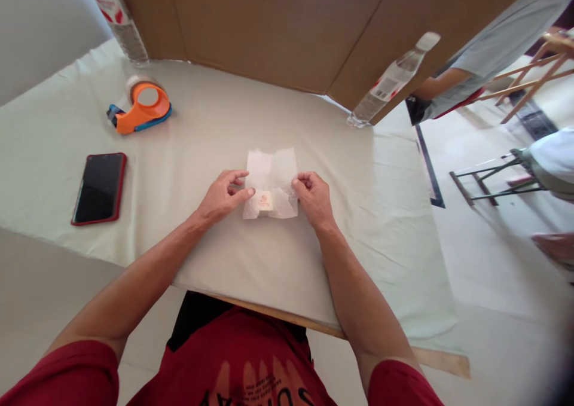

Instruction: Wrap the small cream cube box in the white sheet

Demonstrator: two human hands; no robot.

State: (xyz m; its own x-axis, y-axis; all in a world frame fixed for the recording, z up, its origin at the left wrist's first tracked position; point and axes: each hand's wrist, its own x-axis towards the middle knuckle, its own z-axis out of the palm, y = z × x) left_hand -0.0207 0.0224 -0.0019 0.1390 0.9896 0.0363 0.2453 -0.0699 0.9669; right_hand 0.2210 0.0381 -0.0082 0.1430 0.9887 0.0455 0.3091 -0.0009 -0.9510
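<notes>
A thin, creased translucent white paper sheet lies spread on the cloth in front of me. On its near half rests a small cream block with a reddish printed mark. My left hand is at the sheet's left edge, thumb and forefinger apart, their tips touching the paper. At the opposite edge, my right hand pinches the sheet between thumb and fingers. Part of the paper is crumpled up around the block's right side.
A red-cased phone and an orange tape dispenser lie to the left. Two water bottles stand against a cardboard partition. Beyond the table's right side are another person's arm and a folding stool.
</notes>
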